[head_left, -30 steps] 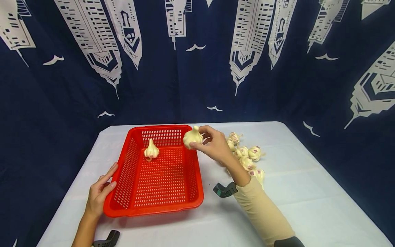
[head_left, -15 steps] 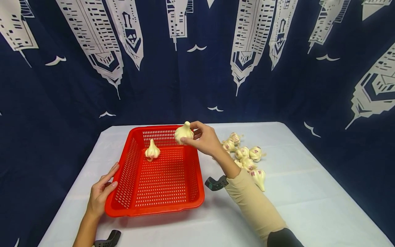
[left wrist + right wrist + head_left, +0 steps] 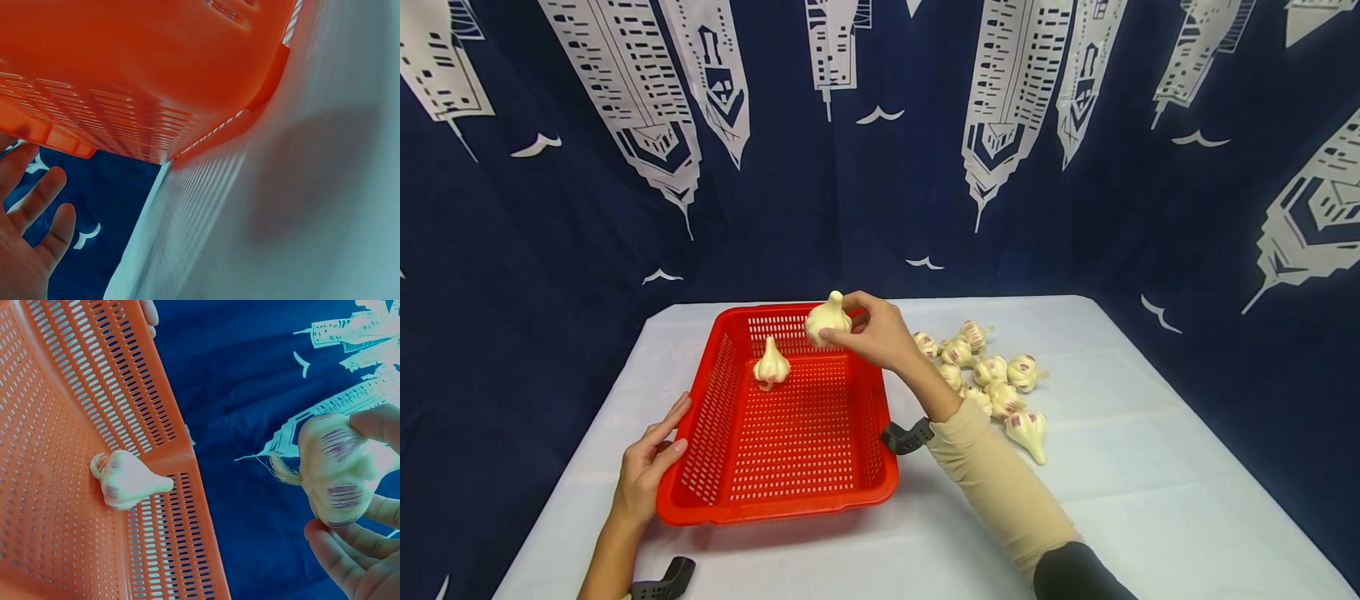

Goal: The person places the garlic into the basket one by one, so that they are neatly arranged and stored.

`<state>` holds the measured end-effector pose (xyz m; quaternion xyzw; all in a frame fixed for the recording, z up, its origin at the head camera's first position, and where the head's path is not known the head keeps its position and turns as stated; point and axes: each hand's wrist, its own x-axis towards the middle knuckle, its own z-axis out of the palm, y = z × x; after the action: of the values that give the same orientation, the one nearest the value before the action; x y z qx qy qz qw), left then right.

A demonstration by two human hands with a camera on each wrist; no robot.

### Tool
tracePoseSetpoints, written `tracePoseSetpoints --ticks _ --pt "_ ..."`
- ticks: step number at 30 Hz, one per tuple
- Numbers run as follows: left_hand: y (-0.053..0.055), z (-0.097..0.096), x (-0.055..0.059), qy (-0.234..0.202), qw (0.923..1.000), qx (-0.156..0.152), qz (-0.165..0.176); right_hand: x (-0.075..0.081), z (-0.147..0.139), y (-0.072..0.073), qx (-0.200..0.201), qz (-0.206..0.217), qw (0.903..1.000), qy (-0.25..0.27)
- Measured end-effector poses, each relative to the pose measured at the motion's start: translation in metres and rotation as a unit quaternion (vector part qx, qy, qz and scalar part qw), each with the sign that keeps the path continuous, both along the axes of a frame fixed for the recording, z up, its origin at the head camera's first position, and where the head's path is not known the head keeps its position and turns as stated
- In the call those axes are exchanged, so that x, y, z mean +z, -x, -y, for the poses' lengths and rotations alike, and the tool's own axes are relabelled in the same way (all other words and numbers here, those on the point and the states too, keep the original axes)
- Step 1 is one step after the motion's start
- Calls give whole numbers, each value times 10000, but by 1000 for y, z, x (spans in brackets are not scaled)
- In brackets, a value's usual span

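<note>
My right hand point(image 3: 880, 333) holds a garlic bulb point(image 3: 828, 319) between thumb and fingertips, above the far right part of a red plastic basket point(image 3: 775, 506). In the right wrist view that bulb point(image 3: 337, 469) shows purple streaks and root hairs. Another garlic bulb point(image 3: 771, 367) sits inside the basket toward its far left, stem up. At the basket's left side, my left hand point(image 3: 643, 471) touches the rim with its thumb and fingers. The left wrist view shows the fingers point(image 3: 40, 197) of this hand extended and spread beside the basket's outer wall point(image 3: 125, 112).
Several garlic bulbs point(image 3: 992, 371) lie in a loose pile on the white-covered table point(image 3: 1120, 442), right of the basket. One bulb point(image 3: 1027, 432) lies at the pile's near end. Behind the table hangs a dark blue curtain point(image 3: 865, 200) with white building prints.
My right hand has moved left with the garlic bulb, from the basket's right rim to over its inside. More of the pile shows now. The left hand stays at the rim.
</note>
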<state>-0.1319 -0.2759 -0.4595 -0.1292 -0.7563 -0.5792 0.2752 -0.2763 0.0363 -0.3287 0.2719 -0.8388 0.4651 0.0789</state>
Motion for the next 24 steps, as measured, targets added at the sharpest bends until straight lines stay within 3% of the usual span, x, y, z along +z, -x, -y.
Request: tracePoseSetpoints --ticks 16,24 --pt "2 3 -2 49 9998 -68 -198 4 34 12 242 201 9995 69" --pt "1 3 -1 106 9998 -10 -169 5 57 18 142 320 9984 -447"
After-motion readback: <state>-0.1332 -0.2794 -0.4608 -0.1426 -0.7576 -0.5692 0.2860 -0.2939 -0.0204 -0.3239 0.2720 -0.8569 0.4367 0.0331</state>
